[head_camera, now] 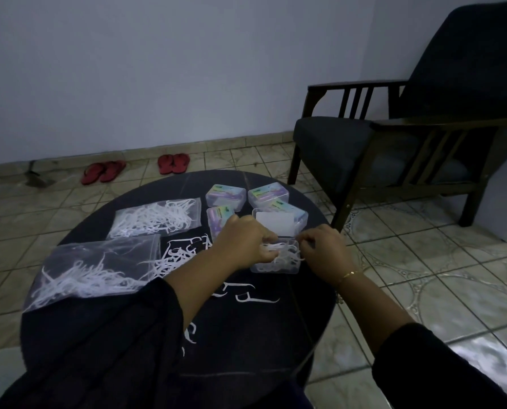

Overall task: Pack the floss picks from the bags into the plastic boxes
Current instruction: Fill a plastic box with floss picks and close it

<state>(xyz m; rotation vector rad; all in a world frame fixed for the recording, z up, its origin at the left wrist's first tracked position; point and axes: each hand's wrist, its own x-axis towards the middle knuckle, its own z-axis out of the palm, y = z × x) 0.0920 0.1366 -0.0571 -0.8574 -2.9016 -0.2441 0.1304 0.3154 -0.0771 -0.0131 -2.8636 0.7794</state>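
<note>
Left hand [248, 242] pinching floss picks [279, 249] inside open box [276, 258]; right hand [323, 252] fingers curled gripping its rim. Beyond it four closed boxes [225, 194]; left, two bags [158, 218].

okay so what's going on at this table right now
A person in dark sleeves is packing white plastic floss picks into an open clear plastic box on a round dark table. The left hand pinches picks in the box, while the right hand grips its far right edge. Two clear plastic bags of picks lie to the left, loose picks are scattered nearby, and four closed boxes with colourful labels sit behind.
</note>
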